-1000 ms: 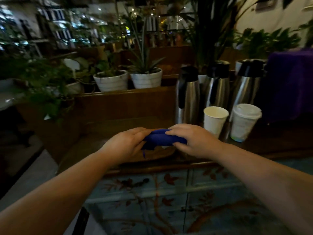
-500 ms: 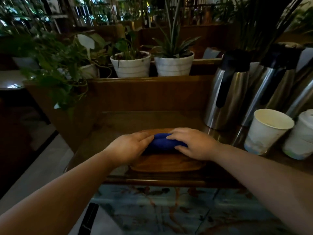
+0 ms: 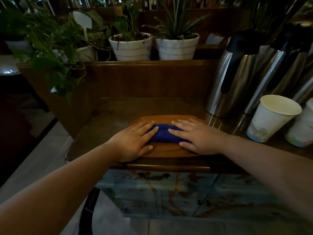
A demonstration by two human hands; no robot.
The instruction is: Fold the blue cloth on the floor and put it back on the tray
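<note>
- A dark polished wooden counter carries a flat, smooth oval wooden tray near its front edge
- The blue cloth, folded into a soft, thick bundle, lies on the tray
- The left hand and right hand rest flat and open on the cloth's two ends, pressing, not gripping
- The task looks almost finished; the next move only calls for lifting both hands away without dragging the folds loose
- Steel flasks and a paper cup stand to the right
</note>
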